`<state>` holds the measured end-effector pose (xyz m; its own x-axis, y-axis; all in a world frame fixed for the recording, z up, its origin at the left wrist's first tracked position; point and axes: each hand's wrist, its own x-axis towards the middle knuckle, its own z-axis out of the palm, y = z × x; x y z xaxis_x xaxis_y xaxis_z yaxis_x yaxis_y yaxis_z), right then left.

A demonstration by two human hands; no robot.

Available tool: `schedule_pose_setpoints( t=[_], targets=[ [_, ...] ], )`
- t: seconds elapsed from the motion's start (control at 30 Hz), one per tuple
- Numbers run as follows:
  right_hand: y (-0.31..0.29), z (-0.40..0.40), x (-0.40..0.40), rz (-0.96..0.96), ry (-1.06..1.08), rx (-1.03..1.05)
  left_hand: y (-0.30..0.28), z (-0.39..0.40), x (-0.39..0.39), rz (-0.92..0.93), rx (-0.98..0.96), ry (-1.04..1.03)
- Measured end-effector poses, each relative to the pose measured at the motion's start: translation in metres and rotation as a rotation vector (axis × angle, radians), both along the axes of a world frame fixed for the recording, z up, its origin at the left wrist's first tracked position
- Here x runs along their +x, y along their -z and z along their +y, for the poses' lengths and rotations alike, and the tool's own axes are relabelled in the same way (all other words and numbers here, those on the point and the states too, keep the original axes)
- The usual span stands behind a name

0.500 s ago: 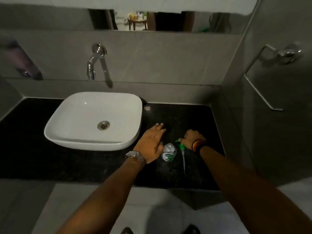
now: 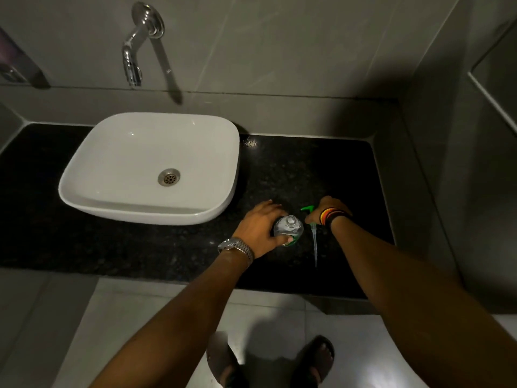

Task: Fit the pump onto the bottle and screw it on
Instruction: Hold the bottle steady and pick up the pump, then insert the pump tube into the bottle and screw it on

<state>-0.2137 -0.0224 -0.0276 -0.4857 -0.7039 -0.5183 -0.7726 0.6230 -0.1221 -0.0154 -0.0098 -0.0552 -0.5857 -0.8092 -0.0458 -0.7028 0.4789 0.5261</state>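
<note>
Both hands grip: left hand fingers wrap the upright bottle, right hand fingers clasp the pump beside it.

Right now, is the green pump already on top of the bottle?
No, the bottle stands open-necked in the left hand, while the pump lies on the counter under the right hand.

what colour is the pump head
Green, on the pump in the head view.

You see a white basin sitting on the black stone counter, its drain at the centre. A chrome tap juts from the grey tiled wall above it.
</note>
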Motion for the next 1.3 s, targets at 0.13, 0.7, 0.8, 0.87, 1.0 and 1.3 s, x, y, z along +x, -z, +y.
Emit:
schedule_pose_setpoints(
  t=[0.13,0.7,0.8,0.87,1.0,1.3],
  targets=[
    [0.002,-0.001,-0.002,-0.081,0.061,-0.076,0.005,0.004,0.001,0.050,0.016,-0.024],
    [-0.084,0.068,0.017,-0.551,0.111,-1.092,-0.018,0.020,-0.006,0.038,0.089,-0.120],
    [-0.078,0.072,0.018,-0.564,0.117,-1.117,-0.017,0.021,-0.005,0.055,0.094,-0.124],
    [-0.074,0.074,0.020,-0.570,0.109,-1.114,-0.017,0.021,-0.005,0.074,0.092,-0.127],
    [-0.059,0.081,0.026,-0.585,0.066,-1.064,-0.016,0.022,-0.005,0.097,0.085,-0.120],
    [-0.072,0.082,0.018,-0.652,0.142,-1.165,-0.016,0.022,-0.005,0.120,0.082,-0.134]
  ],
)
